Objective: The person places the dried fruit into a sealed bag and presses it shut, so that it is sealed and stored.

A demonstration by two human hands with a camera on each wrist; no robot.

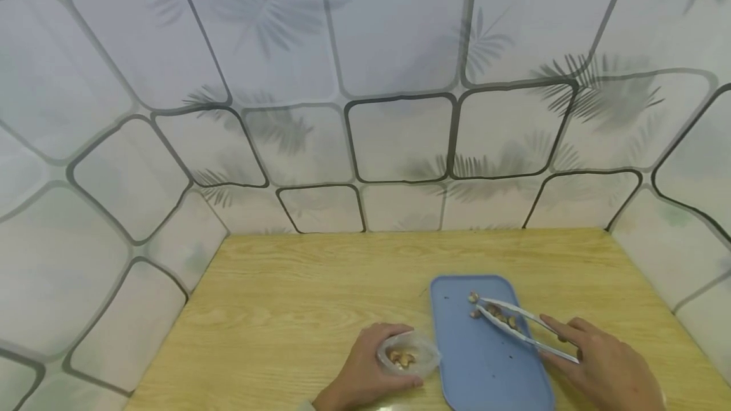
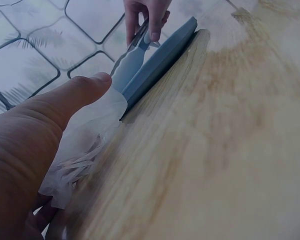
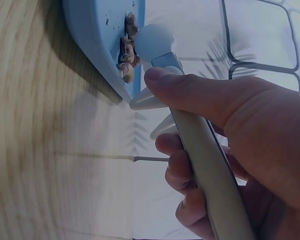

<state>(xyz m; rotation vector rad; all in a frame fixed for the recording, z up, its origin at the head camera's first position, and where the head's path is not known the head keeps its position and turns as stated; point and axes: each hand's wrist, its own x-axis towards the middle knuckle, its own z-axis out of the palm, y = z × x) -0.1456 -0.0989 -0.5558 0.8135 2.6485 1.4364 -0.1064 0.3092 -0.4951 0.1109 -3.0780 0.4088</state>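
Note:
My left hand (image 1: 365,360) holds a clear plastic bag (image 1: 427,355), thumb and fingers around its open mouth. Inside lie several small brown-and-cream pieces (image 1: 401,358), their kind unclear. Just right of the bag is a blue tray (image 1: 474,363). The right hand (image 1: 611,363) grips a pair of tongs (image 1: 531,339) over the tray's right side, thumb on one arm and fingers curled round the other in the right wrist view. The tips are apart, near a loose piece (image 1: 473,297). More brown pieces (image 3: 127,52) lie on the tray beside and partly behind the tongs.
A wood-grain table (image 1: 297,297) carries everything. Patterned panels (image 1: 400,138) with leaf shapes close off its back, left and right sides. Dark crumbs dot the tray.

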